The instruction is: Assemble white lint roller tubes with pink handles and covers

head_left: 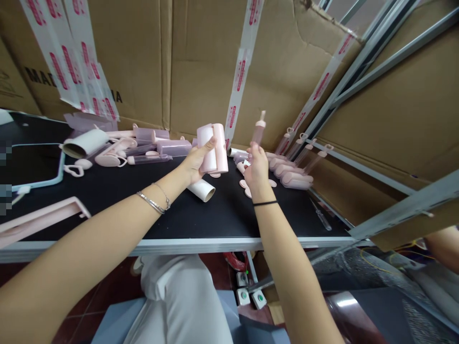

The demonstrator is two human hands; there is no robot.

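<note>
My left hand (196, 161) is wrapped round a pale pink case with a white roll (214, 152) in it, raised over the black table. My right hand (257, 165) holds a translucent pink tube with a narrow tip (258, 130) upright, apart from the case. Below my left hand lies a white cardboard roll (202, 190). Flat pink oval pieces (247, 188) rest on the table under my right hand. To the right, several assembled pink rollers (296, 179) stand in a row with their handles up.
Pink and lilac parts (174, 147) are piled at the back left, beside another cardboard roll (86, 143). A tablet (32, 165) and a long pink frame (43, 220) lie at left. A screwdriver (322, 217) is near the right metal rail. Cardboard walls stand behind; another person's arm (444, 246) shows at far right.
</note>
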